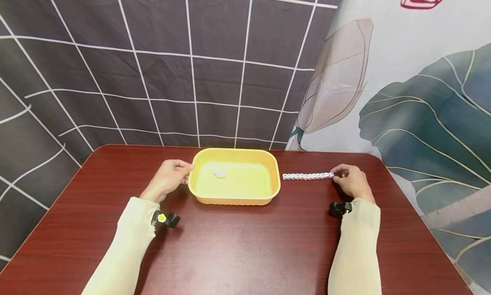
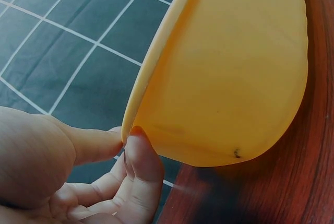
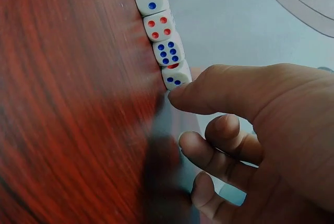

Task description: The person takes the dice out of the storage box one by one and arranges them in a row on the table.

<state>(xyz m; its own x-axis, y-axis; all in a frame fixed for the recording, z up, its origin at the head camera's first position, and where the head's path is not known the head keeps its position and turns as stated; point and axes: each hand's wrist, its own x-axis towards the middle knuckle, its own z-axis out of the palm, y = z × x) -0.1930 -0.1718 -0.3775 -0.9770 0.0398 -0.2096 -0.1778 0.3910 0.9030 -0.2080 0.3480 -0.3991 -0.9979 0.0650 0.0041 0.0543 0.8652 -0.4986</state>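
A yellow plastic basin (image 1: 234, 201) stands on the table, with a small cluster of white dice (image 1: 220, 174) inside it toward the left. My left hand (image 1: 168, 177) pinches the basin's left rim between thumb and forefinger, as the left wrist view shows too. To the right of the basin lies a straight row of white dice (image 1: 307, 176) with red and blue pips. My right hand (image 1: 353, 183) is at the row's right end, its thumb and forefinger pinching the end die (image 3: 176, 76). That die sits slightly tilted against its neighbour, and the forefinger is mostly hidden behind it.
The dark red wooden table (image 1: 238, 248) has rounded far corners. Behind it hang a dark cloth with a white grid (image 1: 215, 82) and a pale cloth with a leaf print (image 1: 433, 116). A black wrist camera (image 1: 339, 209) sits on each forearm.
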